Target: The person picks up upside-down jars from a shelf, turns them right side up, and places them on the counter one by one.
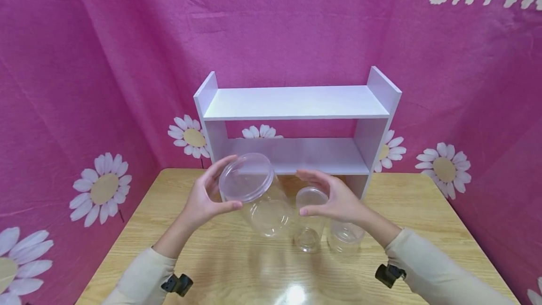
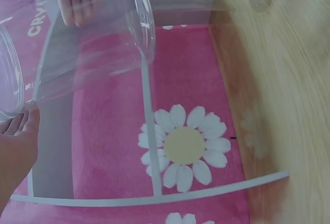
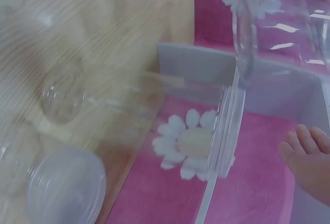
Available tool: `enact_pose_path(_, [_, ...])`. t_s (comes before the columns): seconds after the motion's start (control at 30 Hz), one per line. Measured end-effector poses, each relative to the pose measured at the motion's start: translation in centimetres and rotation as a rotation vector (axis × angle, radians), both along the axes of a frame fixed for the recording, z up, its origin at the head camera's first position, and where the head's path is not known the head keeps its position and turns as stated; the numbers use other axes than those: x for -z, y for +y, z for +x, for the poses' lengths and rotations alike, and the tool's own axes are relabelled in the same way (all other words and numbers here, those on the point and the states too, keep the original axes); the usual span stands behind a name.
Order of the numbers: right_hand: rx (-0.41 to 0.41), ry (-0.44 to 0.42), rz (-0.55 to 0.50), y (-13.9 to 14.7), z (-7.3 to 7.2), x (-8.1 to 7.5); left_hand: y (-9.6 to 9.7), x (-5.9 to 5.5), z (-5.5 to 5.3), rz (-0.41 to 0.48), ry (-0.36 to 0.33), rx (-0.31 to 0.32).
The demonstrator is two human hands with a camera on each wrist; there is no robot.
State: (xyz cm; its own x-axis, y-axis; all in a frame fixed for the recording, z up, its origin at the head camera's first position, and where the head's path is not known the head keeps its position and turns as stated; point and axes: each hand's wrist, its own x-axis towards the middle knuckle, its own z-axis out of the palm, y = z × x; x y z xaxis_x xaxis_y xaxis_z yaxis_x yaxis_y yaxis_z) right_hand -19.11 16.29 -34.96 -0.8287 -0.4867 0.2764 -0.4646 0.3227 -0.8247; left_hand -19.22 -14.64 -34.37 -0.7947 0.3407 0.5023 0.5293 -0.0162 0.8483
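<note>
My left hand (image 1: 207, 196) grips a large clear plastic jar (image 1: 268, 211) near its round lid (image 1: 247, 178), thumb on the near side and fingers on the far side. In the left wrist view the jar (image 2: 98, 53) is held up off the table. My right hand (image 1: 334, 199) is held with fingers extended above and beside a narrow, tall clear jar (image 1: 308, 239). From the right wrist, a gap shows between that hand (image 3: 309, 157) and the tall jar's lid (image 3: 227, 131). To its right stands a short clear jar (image 1: 346, 239), partly hidden by my right wrist.
A white two-tier shelf (image 1: 296, 102) stands at the back of the wooden table (image 1: 237, 267), just beyond the jars. Pink cloth (image 1: 296, 27) with daisies and lettering hangs behind and at both sides.
</note>
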Motion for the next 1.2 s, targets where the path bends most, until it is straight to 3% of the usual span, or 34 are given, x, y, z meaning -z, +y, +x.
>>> enact_pose_path(0.2, [0.058, 0.004, -0.015, 2.5, -0.3, 0.3, -0.2, 0.8, -0.1, -0.115, -0.017, -0.097])
enact_pose_path(0.4, [0.124, -0.001, -0.018, 4.9, -0.3, 0.8, -0.5, 1.5, -0.3, -0.154, -0.064, -0.147])
enact_pose_path(0.53, [0.179, 0.011, -0.014, 6.5, -0.4, 1.0, -0.7, 1.8, -0.5, -0.168, -0.088, -0.172])
enact_pose_path(0.87, [0.295, 0.182, 0.016, 9.9, -0.7, 1.1, -1.1, 3.2, -1.0, -0.221, -0.143, -0.222])
enact_pose_path(1.2, [0.413, 0.211, -0.007, 12.5, -1.6, 1.0, -1.0, 4.4, -1.3, -0.233, -0.179, -0.231])
